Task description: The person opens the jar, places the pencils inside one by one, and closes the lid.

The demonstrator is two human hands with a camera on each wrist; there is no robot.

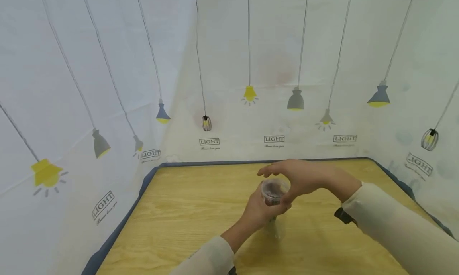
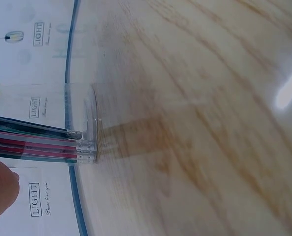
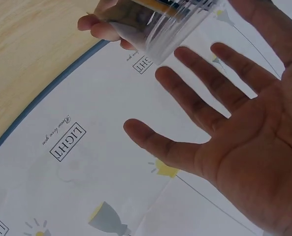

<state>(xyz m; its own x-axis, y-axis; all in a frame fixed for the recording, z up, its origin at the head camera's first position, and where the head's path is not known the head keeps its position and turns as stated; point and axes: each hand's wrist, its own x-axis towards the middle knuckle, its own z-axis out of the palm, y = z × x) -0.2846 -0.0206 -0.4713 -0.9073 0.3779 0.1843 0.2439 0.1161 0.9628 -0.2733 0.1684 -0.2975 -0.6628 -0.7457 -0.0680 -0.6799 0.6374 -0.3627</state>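
Note:
My left hand (image 1: 259, 208) grips a clear plastic jar (image 1: 275, 188) around its upper part, above the table. Inside the jar stand several pencils (image 2: 35, 146), dark and red, with metal ferrules near the bottom end. My right hand (image 1: 299, 177) arches over the round top of the jar, its thumb along the near side in the head view. In the right wrist view, the right hand's fingers are spread and fairly straight beside the jar's ridged clear rim (image 3: 178, 37), with nothing held. Left fingertips (image 3: 104, 30) show wrapped around the far side of the jar.
The wood-grain table (image 1: 186, 211) has a dark blue edge (image 1: 215, 162) along its back and sides. White sheets (image 1: 229, 59) printed with hanging lamps and the word LIGHT stand close behind it and on both sides.

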